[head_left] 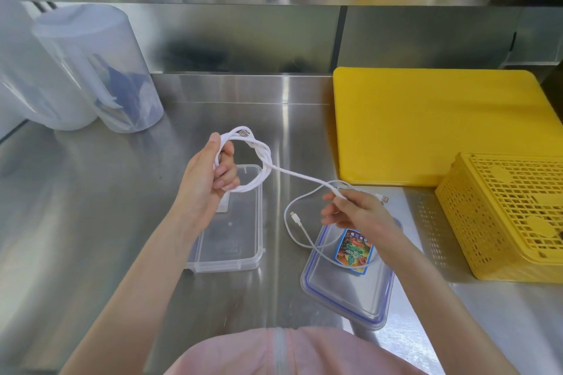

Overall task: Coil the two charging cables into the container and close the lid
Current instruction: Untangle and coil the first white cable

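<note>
**First cable half coiled above the open container**

The thicker white cable (262, 161) hangs in the air over the tabletop (91, 222), wound into several loops. The left hand (210, 173) has its grip curled round those loops, fingers passing through the ring so the turns stay gathered and cannot spring apart. From the coil a single straight run leads down and to the right, where the right hand (356, 213) pinches it between thumb and fingertips; held taut like this, the free length can probably be fed onto the coil one turn at a time. Its plug end (384, 199) sticks out just beyond the right hand.

The second, thinner cable (301, 240) lies loose on the tabletop, uncoiled, one stretch draped across the lid (344, 295) and its small connector (294, 215) resting on bare steel. The lid, with a blue seal and a colourful label (355, 251), sits to the right of the clear container (231, 240), which stands open and empty directly below the left hand, a short drop for the finished coil.

Judging by this, the task is early: neither cable is inside and the lid is off.

Further out, a yellow cutting board (441, 125) and a yellow perforated basket (505, 216) lie to the right, with translucent tubs (91, 70) at the back left.
</note>
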Motion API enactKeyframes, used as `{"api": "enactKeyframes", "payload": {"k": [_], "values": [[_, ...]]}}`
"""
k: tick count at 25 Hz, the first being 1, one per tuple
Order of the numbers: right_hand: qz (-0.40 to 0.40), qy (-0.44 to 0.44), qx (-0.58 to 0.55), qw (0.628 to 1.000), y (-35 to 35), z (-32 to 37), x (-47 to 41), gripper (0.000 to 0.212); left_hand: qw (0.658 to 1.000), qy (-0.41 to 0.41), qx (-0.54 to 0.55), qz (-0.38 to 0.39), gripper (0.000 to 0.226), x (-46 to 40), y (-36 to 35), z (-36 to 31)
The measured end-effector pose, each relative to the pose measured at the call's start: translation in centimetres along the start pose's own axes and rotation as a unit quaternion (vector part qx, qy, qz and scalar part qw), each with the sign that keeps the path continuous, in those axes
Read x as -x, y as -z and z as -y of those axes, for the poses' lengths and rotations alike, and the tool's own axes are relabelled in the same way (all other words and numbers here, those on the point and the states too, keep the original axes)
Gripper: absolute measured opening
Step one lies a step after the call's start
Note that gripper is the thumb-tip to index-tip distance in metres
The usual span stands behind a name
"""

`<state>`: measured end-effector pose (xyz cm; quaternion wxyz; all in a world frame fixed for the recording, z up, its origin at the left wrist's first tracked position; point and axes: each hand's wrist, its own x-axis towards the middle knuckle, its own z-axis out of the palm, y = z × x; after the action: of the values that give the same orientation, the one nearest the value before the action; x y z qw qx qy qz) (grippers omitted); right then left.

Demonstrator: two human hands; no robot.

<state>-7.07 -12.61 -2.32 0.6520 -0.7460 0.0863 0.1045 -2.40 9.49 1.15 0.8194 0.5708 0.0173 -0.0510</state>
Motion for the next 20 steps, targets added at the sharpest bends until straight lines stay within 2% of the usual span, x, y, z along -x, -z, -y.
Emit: {"api": "enactKeyframes", "payload": {"k": [5, 9, 11, 14, 16, 20], "values": [[-0.127, 0.042, -0.143, 0.981, 1.6, 0.4, -0.4, 0.025, 1.0, 0.026, 0.002, 0.008, 0.039, 0.2, -0.5, 1.1], [-0.125, 0.044, -0.303, 0.944, 1.4, 1.4, -0.6, 0.024, 0.996, 0.056, -0.045, 0.061, 0.039, 0.9, -1.1, 1.7], [-0.106, 0.065, -0.337, 0.933, 1.6, 2.5, -0.5, 0.024, 0.982, 0.115, -0.082, 0.124, 0.042, 1.7, -1.0, 2.0], [-0.054, 0.115, -0.334, 0.934, 1.6, 4.3, -0.3, 0.024, 0.94, 0.227, -0.108, 0.232, 0.052, 2.7, -1.3, 2.4], [-0.016, 0.138, -0.3, 0.944, 1.0, 5.3, -0.1, 0.025, 0.923, 0.256, -0.11, 0.266, 0.053, 2.9, -2.0, 2.6], [0.004, 0.14, -0.24, 0.961, -0.1, 5.6, 0.0, 0.029, 0.953, 0.199, -0.061, 0.22, 0.023, 2.7, -2.6, 2.8]]}}
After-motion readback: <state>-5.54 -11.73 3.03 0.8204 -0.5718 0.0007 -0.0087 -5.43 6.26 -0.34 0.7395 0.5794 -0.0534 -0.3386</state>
